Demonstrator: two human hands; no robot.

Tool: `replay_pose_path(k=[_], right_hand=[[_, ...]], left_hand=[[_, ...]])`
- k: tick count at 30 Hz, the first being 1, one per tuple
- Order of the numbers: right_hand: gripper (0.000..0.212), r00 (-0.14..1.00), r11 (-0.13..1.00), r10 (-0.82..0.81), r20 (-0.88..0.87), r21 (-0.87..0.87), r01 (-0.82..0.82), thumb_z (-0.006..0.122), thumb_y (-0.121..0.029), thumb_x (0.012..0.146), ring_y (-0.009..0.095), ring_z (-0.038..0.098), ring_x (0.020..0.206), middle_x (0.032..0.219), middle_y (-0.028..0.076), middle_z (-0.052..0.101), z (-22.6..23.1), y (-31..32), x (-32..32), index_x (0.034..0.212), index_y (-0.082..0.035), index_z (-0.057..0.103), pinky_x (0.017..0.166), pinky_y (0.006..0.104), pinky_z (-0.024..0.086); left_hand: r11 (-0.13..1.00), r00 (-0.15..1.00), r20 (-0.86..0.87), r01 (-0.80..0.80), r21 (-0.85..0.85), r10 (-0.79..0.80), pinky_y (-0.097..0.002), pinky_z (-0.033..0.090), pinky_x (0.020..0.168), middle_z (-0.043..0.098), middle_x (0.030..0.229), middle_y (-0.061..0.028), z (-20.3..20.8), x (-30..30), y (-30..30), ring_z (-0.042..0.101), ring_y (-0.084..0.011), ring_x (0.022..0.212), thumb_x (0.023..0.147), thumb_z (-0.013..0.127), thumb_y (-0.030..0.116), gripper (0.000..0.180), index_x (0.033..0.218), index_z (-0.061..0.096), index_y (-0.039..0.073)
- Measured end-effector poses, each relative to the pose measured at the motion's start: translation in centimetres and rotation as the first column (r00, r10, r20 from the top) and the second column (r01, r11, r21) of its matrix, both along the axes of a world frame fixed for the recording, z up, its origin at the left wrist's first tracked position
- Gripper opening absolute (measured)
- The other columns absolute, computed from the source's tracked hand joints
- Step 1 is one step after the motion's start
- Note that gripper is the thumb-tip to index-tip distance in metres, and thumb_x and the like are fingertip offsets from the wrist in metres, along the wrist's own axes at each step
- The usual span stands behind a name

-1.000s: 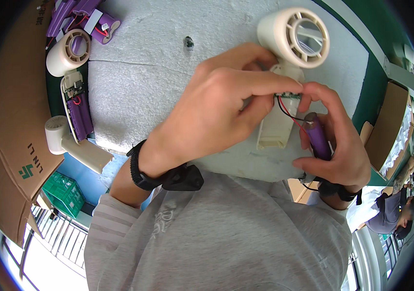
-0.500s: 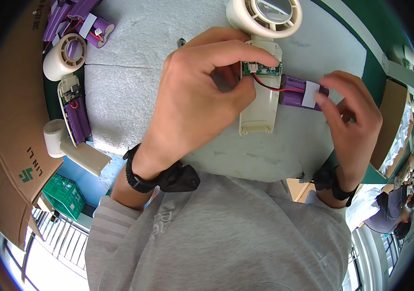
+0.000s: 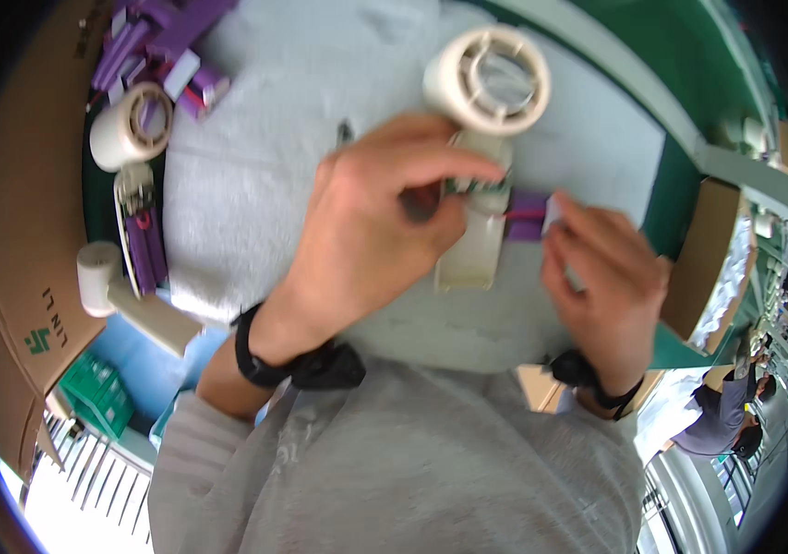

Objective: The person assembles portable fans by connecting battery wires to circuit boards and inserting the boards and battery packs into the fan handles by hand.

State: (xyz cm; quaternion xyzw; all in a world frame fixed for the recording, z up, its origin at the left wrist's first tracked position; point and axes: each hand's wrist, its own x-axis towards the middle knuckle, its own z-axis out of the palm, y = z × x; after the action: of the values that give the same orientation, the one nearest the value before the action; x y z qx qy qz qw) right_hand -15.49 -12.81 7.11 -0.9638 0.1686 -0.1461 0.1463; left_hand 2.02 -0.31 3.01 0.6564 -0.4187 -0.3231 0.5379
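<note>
An opened cream handheld fan (image 3: 468, 263) lies on the grey work surface, its round head (image 3: 491, 78) pointing away from me. My left hand (image 3: 371, 217) grips the open handle, thumb and index finger at opposite sides of a small green circuit board (image 3: 477, 186). A red wire runs from the board area to a purple battery pack (image 3: 527, 217) at the handle's right. With fingertips and thumb closed round the pack's outer end, my right hand (image 3: 606, 268) partly covers its white label (image 3: 552, 214). Motion blurs both hands.
At left lie another opened fan (image 3: 140, 231) with a purple battery inside and a cream handle cover (image 3: 149, 314). Several purple battery packs (image 3: 172, 37) are heaped far left. Cardboard boxes (image 3: 20, 231) stand on both sides. A green crate (image 3: 98, 392) sits lower left; a person is at far right.
The view has shifted, and the picture is more blurred. My right hand has come closer to the handle, its fingers closing in on the battery pack's labelled end. My left hand keeps its grip.
</note>
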Motion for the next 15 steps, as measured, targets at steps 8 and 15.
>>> replay_pose_path(k=[8, 15], right_hand=[[0.015, 1.0, 0.995, 0.009, 0.001, 0.096, -0.009, 0.075, 0.004, 0.067, 0.024, 0.068, 0.077, 0.099, 0.012, 0.072, -0.3, -0.04, -0.18, 0.08, 0.002, 0.068, 0.064, 0.0313, 0.056], [0.014, 0.999, 0.996, 0.027, -0.037, 0.085, -0.023, 0.076, 0.001, 0.072, 0.024, 0.068, 0.078, 0.101, 0.013, 0.071, -0.18, -0.28, -0.42, 0.085, 0.002, 0.07, 0.065, 0.0318, 0.056]], left_hand=[[1.0, 1.0, -0.029, 0.003, -0.019, -0.003, -0.0233, 0.05, 0.068, 0.065, 0.109, -0.009, -0.25, -0.07, 0.27, 0.064, -0.0136, 0.082, 0.071, 0.061, -0.015, 0.037, 0.1, 0.072, 0.005], [0.998, 1.0, -0.031, 0.003, -0.056, -0.004, -0.025, 0.052, 0.067, 0.067, 0.1, -0.0082, -0.29, -0.03, 0.26, 0.065, -0.0162, 0.076, 0.073, 0.061, -0.012, 0.034, 0.1, 0.07, 0.006]])
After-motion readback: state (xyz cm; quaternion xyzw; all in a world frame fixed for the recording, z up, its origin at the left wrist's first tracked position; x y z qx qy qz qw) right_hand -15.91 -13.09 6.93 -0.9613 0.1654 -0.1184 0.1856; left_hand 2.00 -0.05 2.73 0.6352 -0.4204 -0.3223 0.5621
